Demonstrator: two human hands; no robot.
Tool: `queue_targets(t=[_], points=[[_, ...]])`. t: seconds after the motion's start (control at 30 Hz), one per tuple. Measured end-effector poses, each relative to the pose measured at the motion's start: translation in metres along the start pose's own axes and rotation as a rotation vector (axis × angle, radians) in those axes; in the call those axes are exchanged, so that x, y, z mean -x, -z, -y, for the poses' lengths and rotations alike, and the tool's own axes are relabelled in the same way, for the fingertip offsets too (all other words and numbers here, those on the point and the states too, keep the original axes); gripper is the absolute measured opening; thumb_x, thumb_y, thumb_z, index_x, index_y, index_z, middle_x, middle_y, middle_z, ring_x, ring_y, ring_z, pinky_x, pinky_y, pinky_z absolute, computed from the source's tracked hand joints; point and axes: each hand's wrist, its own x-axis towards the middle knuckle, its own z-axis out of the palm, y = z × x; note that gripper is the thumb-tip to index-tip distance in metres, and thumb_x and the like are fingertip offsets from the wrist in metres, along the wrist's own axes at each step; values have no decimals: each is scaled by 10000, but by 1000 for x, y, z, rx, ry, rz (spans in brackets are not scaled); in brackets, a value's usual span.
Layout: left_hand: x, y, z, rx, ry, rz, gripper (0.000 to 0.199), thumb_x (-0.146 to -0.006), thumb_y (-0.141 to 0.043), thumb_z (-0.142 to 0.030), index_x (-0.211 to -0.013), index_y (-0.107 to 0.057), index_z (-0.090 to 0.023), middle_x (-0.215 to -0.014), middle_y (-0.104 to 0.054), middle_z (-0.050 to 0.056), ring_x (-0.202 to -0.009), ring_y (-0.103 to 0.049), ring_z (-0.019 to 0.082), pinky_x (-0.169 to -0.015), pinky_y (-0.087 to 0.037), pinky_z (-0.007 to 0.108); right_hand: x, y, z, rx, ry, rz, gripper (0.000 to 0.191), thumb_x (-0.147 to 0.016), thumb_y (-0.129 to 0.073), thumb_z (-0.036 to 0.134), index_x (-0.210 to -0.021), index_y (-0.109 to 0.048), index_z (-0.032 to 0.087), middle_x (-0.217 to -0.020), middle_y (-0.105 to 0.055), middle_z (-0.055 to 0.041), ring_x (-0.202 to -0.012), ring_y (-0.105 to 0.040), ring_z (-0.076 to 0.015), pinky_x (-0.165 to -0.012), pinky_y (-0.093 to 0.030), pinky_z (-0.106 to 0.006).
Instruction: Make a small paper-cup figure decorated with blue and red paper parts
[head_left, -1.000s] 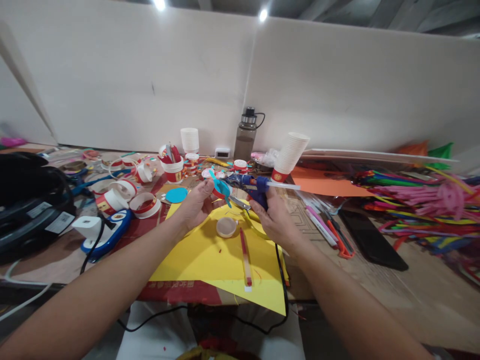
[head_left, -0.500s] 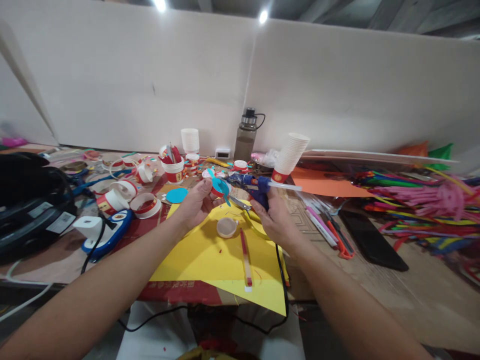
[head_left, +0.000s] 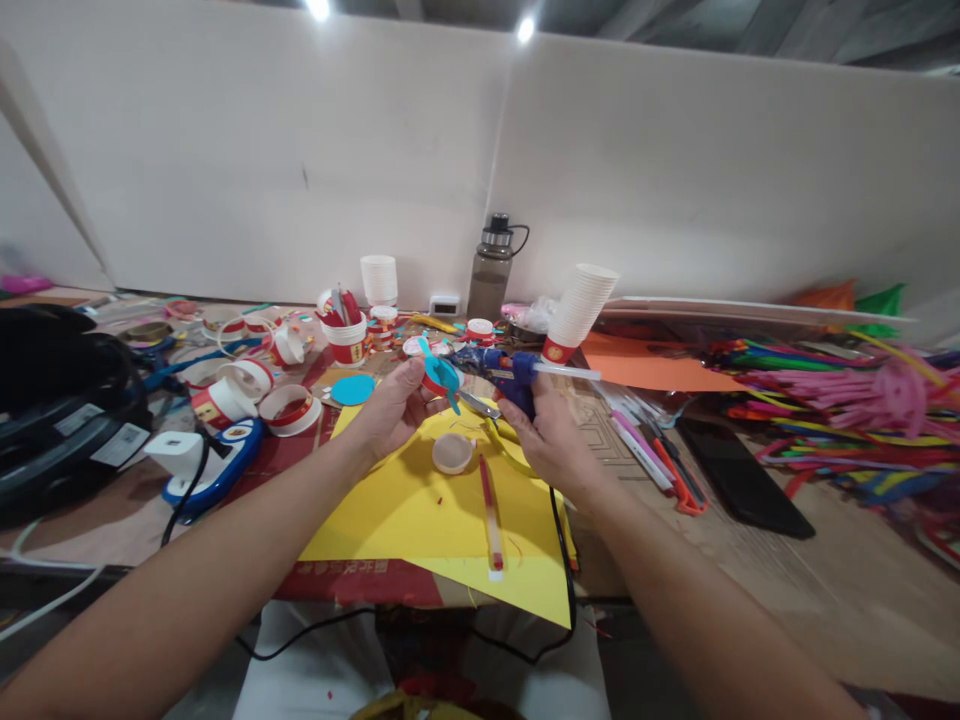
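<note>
Between its fingers my left hand (head_left: 395, 405) holds a small red-and-white paper-cup piece with blue paper strips (head_left: 442, 376) on it. My right hand (head_left: 546, 428) is wrapped round a blue hot glue gun (head_left: 514, 372), a clear glue stick jutting from its back. The gun's nozzle end points left, close to the cup piece; I cannot tell whether they touch. Below the hands lies a yellow paper sheet (head_left: 375, 520), bearing a round cup bottom (head_left: 452, 453), a red pen (head_left: 490, 510) and yellow-handled scissors (head_left: 506, 440). A blue paper disc (head_left: 352, 390) lies beside my left hand.
Stacked paper cups (head_left: 581, 310) and a water bottle (head_left: 491, 270) stand at the back. Cut cup rings (head_left: 289, 410) and a blue power strip (head_left: 247, 455) lie left. Markers (head_left: 641, 455), a phone (head_left: 742, 478) and pipe cleaners (head_left: 847, 390) lie right. The gun's black cord (head_left: 562, 560) hangs over the front edge.
Almost nothing differs. The view has shifted very slightly, and both hands keep the cup piece and the glue gun in nearly the same place.
</note>
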Motion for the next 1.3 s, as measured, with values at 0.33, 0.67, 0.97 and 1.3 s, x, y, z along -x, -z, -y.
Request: queue_targets(t=[0.33,0.67,0.97,1.3], points=[[0,-1,-1,44,-1,-52,336,-837,-648,-440,-1004,-642,-149,-838,-741,56,-811,-726,192,-716,-598,309,-3,3,7,-31,-16,-2,346,-931,-480,325,-1246,-500,184,-1179,-635,-136,-1076,-598,-287,-941,-484,-473],[3,-5,-2,11,7,-20,318,-828,-662,-436,-972,-634,-154,-853,-748,58,-857,-725,203,-813,-584,350,1,0,3,-26,-20,-1,393,-925,-496,324,-1295,-460,196,-1168,-632,-131,-1053,-607,-285,-919,-502,-478],[4,-5,-2,67,19,-15,294,-875,-607,-416,-1026,-628,-165,-866,-750,36,-809,-724,166,-832,-583,341,3,0,8,-97,16,-5,377,-929,-506,322,-1284,-465,201,-1181,-623,-118,-1061,-595,-267,-936,-492,-463],[4,2,2,55,57,57,351,-875,-594,-436,-1077,-641,-154,-940,-754,83,-891,-724,197,-853,-581,361,4,1,10,-95,36,8,399,-937,-493,311,-1318,-447,204,-1227,-606,-124,-1109,-578,-274,-971,-469,-470]])
